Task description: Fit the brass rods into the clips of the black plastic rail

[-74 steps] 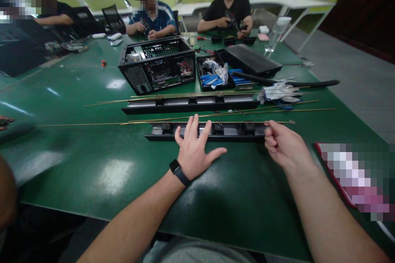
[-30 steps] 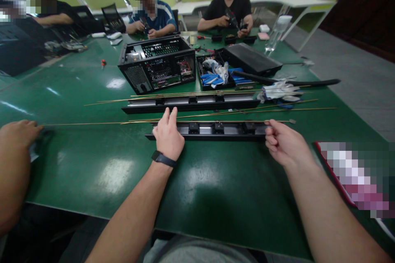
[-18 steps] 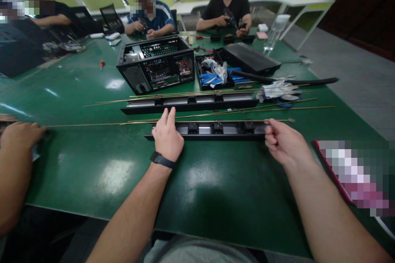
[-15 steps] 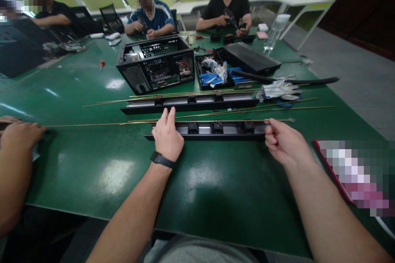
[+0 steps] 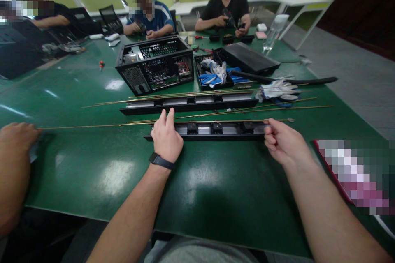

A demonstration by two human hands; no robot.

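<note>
Right grip: our right hand (image 5: 282,141) is curled tight round the right end of the long black rail with a silvery channel and black clips (image 5: 216,129).
Left grip: our left hand (image 5: 166,137) lies across that rail near its left end, fingers together and stretched over it; we cannot tell whether the thumb clamps it.
Rail: it lies flat on the glossy green table (image 5: 216,185), crosswise before us, spanning the gap between our two hands.
Rod: a thin brass rod (image 5: 92,125) runs along the rail's far edge, just beside the tips of our left hand, and reaches far out to the left.
Wrist: we wear a black watch band (image 5: 160,160) on the left arm.
Behind: a second black rail (image 5: 191,104) lies parallel, with more brass rods over and beside it; beyond it we see a black open computer chassis (image 5: 154,63) and a heap of white work gloves (image 5: 277,90).
Left edge: another person's hand (image 5: 15,137) rests on the table at the rod's far end.
</note>
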